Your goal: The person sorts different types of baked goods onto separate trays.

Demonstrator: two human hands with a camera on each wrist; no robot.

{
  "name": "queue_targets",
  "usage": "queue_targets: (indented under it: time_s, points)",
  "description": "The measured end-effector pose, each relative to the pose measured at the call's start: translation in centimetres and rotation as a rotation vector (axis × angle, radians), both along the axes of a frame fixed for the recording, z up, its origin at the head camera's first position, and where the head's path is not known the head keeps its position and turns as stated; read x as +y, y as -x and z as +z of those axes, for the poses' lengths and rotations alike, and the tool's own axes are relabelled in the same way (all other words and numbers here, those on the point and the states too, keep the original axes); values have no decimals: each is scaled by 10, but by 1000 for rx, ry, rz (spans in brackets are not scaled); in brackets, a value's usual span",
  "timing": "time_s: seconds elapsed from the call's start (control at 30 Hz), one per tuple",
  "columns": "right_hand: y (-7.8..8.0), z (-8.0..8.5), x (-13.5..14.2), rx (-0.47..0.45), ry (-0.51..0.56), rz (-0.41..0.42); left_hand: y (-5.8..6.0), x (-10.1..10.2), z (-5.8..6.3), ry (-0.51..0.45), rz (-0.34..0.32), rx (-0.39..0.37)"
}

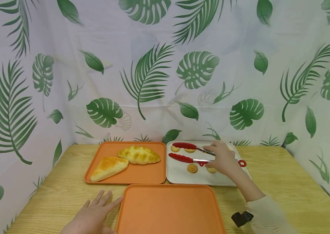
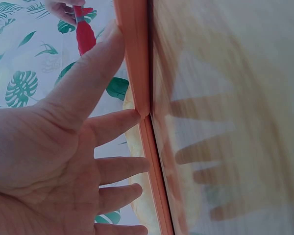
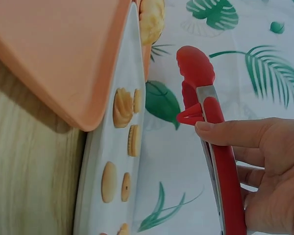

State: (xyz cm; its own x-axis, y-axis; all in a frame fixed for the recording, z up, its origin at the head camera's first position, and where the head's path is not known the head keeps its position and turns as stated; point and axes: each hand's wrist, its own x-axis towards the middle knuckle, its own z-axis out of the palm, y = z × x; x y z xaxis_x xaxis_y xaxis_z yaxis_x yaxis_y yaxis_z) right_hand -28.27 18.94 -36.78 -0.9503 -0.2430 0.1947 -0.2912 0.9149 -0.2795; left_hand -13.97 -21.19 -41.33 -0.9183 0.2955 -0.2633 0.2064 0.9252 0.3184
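Note:
My right hand (image 1: 224, 158) grips red-and-steel tongs (image 3: 228, 186) by the handles, thumb along one arm. Their red scalloped tips point left over the white tray (image 1: 179, 177), spread apart in the head view. On that tray lie several small cookies, among them a swirled cookie (image 1: 192, 168); some are hidden behind my hand and the tongs. My left hand (image 1: 90, 214) is spread with straight fingers beside the front orange tray (image 1: 171, 211), a fingertip right at its left rim. In the left wrist view the thumb (image 2: 100, 63) reaches to the orange rim.
A second orange tray (image 1: 147, 175) stands behind, left of the white one, bearing a braided bread (image 1: 138, 155) and a triangular bread (image 1: 109, 168). All three trays sit close together on a wooden table (image 1: 282, 182). Leaf-patterned cloth (image 1: 159, 123) hangs behind and at both sides.

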Motion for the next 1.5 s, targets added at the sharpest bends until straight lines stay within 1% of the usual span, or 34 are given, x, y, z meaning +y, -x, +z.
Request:
queue_targets:
  time_s: [0.2,0.3,0.37,0.53,0.67,0.7,0.8,0.93,1.0,1.07,1.17,1.3,1.5]
  points:
    - [-30,9,8,64,15,94,-1,0,1,3,2,6]
    - [-44,12,13,82,13,149,-1,1,0,3,4,9]
    - [-53,14,16,63,12,181,-1,1,0,4,5,13]
    - [-75,17,23,-22,22,262,0,1,-1,9,0,17]
    - [-89,16,27,-62,48,366,-1,1,1,7,-2,12]
    - [-92,15,28,-66,52,394,-1,1,1,5,-1,11]
    - [-99,13,28,-76,43,441,-1,1,3,-1,2,2]
    - [-108,9,26,-72,-5,443,-1,2,3,-12,9,-10]
    - [-113,6,25,-59,-23,463,-2,2,3,-17,12,-10]
    - [-117,3,25,-39,-43,501,-1,2,4,-19,14,-10]
    - [-122,-1,23,-99,-57,533,-1,2,3,-13,13,-19]
    - [-129,-4,19,-217,-60,536,1,2,2,1,10,-31]
    - [-133,-7,13,-261,-41,554,2,1,-1,5,2,-12]
